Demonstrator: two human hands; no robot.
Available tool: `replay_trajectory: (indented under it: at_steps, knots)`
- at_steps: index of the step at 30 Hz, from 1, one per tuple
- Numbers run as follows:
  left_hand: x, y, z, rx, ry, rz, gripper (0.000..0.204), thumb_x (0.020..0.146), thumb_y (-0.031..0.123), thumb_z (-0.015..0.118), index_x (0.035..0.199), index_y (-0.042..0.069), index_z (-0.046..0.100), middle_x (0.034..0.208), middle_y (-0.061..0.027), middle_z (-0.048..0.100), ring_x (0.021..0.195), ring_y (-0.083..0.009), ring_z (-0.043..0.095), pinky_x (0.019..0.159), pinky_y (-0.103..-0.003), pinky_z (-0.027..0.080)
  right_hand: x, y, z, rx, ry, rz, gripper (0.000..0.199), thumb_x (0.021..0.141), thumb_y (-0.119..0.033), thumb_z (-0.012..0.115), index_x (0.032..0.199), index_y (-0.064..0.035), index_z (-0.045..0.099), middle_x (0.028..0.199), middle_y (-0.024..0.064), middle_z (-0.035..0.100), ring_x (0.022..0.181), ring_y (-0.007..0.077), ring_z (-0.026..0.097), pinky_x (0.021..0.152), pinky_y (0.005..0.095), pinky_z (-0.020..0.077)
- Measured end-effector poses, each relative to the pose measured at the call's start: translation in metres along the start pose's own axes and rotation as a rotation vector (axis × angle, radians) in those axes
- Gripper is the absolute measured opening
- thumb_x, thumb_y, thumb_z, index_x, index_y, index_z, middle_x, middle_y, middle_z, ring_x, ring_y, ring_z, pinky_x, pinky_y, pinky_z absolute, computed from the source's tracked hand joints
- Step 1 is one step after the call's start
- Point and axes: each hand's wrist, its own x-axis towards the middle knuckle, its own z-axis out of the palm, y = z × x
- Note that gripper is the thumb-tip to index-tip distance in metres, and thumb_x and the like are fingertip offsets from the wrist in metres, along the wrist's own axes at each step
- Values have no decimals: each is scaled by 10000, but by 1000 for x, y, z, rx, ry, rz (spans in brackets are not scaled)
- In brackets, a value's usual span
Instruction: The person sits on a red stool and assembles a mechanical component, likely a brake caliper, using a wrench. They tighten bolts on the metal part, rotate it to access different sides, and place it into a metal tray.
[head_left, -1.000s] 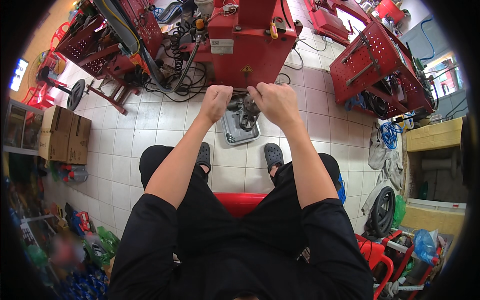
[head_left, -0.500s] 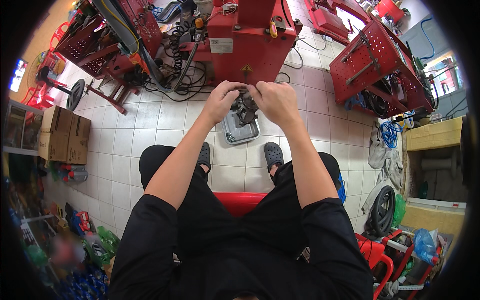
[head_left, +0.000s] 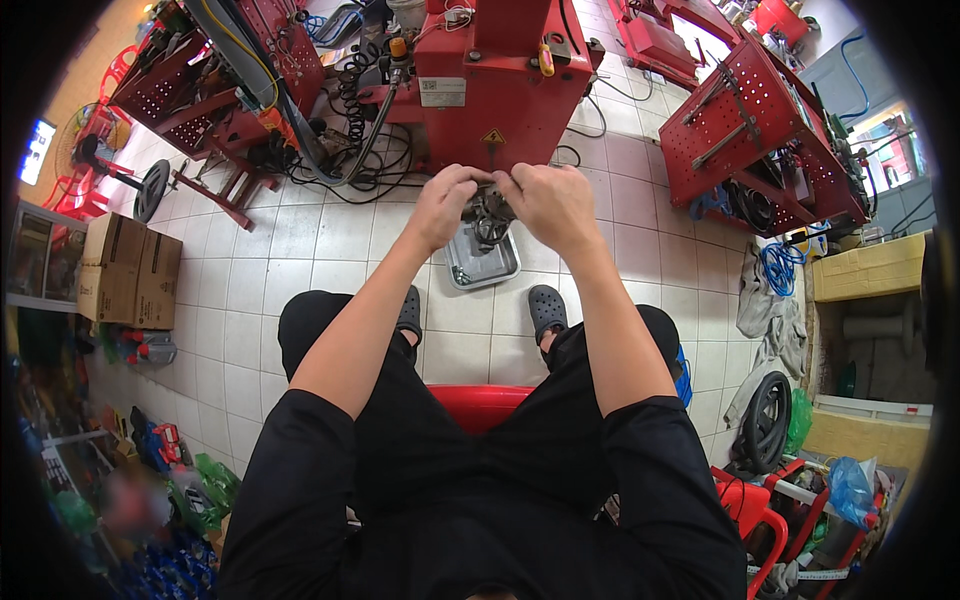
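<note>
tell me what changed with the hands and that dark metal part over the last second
Little changed. Both hands hold the dark round metal part between them above the metal tray; the fingers shifted slightly around it, and the hands sit marginally lower in the picture than a second ago. The tray, the red machine, the feet in dark clogs and the red seat stayed put.

Both forearms are extended forward from the lower edge, converging ahead of the knees. Left hand [head_left: 447, 203] and right hand [head_left: 552, 203] are held side by side, knuckles up, fingers curled inward and nearly touching. Wrists are kept roughly level.
</note>
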Motion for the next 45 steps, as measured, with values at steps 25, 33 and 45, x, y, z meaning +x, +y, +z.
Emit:
replay_trajectory:
  at_steps: [25, 33, 45]
  knots:
    - [-3, 40, 2, 297, -197, -167, 588, 579, 193, 861, 1108, 61, 639, 947, -97, 684, 839, -212, 657, 793, -330, 514, 0, -3, -1, 52, -54, -18, 355, 910, -320, 552, 663, -78, 633, 568, 102, 611, 521, 282, 586, 555, 395, 393]
    - [-6, 40, 2, 275, -142, -53, 554, 594, 174, 859, 1094, 48, 655, 910, -100, 697, 786, -201, 666, 759, -311, 519, 1, -10, -9, 111, -51, 41, 329, 838, -339, 626, 654, -68, 590, 552, 105, 577, 569, 310, 598, 579, 414, 446]
    - [-5, 40, 3, 314, -166, -78, 580, 596, 160, 855, 1125, 48, 643, 948, -120, 695, 807, -227, 668, 770, -325, 516, 3, -13, -17, 104, -184, 170, 317, 839, -352, 598, 708, -63, 597, 646, 131, 620, 650, 329, 628, 587, 434, 481]
